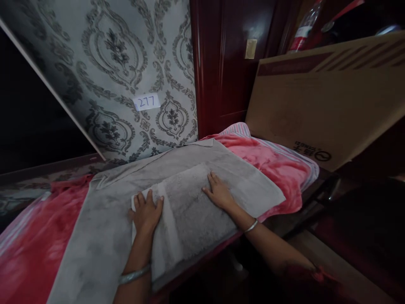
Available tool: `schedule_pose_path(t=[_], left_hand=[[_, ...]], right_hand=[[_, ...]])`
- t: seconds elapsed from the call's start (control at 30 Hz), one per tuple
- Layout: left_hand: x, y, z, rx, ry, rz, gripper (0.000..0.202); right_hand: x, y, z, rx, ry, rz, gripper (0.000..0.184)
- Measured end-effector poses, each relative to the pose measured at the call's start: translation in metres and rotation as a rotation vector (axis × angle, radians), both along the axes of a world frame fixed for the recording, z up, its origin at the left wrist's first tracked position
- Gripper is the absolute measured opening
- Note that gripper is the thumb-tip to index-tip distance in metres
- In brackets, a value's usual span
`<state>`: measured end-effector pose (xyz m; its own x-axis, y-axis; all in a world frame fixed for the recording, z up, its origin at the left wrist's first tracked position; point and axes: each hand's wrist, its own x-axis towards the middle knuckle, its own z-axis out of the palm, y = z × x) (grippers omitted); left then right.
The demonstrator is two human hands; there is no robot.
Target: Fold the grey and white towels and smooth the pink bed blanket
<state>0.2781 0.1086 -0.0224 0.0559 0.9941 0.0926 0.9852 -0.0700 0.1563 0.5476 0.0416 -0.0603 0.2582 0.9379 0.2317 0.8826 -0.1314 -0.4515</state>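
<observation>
A folded grey towel (196, 215) with a paler band near its left end lies on a larger grey cloth (104, 219) spread flat. My left hand (146, 212) rests on the towel's left end, fingers spread, thumb toward the band. On the towel's upper right part lies my right hand (219, 192), palm down with its fingers stretched out. Neither hand grips anything. Both wrists wear a silver bangle.
Under the grey cloth is a red blanket (268, 160) with a striped edge. A large cardboard box (316, 101) stands at the right, a plastic bottle (304, 31) behind it. Patterned wallpaper (115, 50) bears a paper marked 277 (147, 101). A dark screen (34, 105) is at left.
</observation>
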Motion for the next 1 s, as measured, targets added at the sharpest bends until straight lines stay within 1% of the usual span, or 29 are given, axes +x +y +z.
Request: schedule_pose_path(t=[0.1, 0.17, 0.2, 0.27, 0.33, 0.37, 0.47, 0.63, 0.73, 0.8, 0.87, 0.93, 1.0], left_hand=[[0.0, -0.001, -0.001, 0.041, -0.01, -0.008, 0.069], [0.0, -0.001, -0.002, 0.06, -0.012, -0.011, 0.069], [0.0, -0.001, -0.002, 0.067, -0.013, -0.011, 0.069], [0.0, -0.001, -0.003, 0.074, -0.016, -0.01, 0.069], [0.001, -0.002, -0.002, 0.073, -0.019, -0.001, 0.069], [0.002, -0.002, -0.002, 0.07, -0.02, 0.002, 0.069], [0.002, -0.004, -0.001, 0.067, -0.023, -0.002, 0.07], [0.005, -0.007, 0.003, 0.042, -0.034, 0.001, 0.068], [0.004, -0.011, 0.006, 0.138, -0.06, 0.044, 0.067], [-0.002, -0.014, 0.007, 0.188, -0.099, 0.109, 0.067], [-0.013, -0.016, 0.006, 0.135, -0.166, 0.155, 0.067], [-0.025, -0.019, 0.004, 0.061, -0.244, 0.141, 0.066], [-0.037, -0.023, 0.001, 0.037, -0.332, 0.097, 0.066]], right_hand=[[-0.008, -0.007, 0.015, -0.053, -0.052, -0.028, 0.067], [-0.019, -0.019, 0.025, -0.073, -0.116, -0.01, 0.065], [-0.025, -0.028, 0.027, -0.07, -0.149, 0.032, 0.065], [-0.037, -0.046, 0.028, -0.066, -0.19, 0.171, 0.065], [-0.045, -0.063, 0.023, -0.08, -0.191, 0.274, 0.067], [-0.047, -0.069, 0.02, -0.094, -0.183, 0.29, 0.067], [-0.042, -0.079, 0.013, -0.114, -0.166, 0.248, 0.068], [-0.02, -0.084, 0.009, -0.119, -0.163, 0.138, 0.066], [-0.01, -0.086, 0.005, -0.104, -0.138, 0.083, 0.064], [-0.005, -0.084, 0.0, -0.085, -0.108, 0.039, 0.065], [0.001, -0.081, -0.006, -0.068, -0.069, -0.005, 0.066], [0.008, -0.077, -0.013, -0.042, -0.036, -0.019, 0.065], [0.012, -0.075, -0.02, -0.008, -0.013, -0.017, 0.064]])
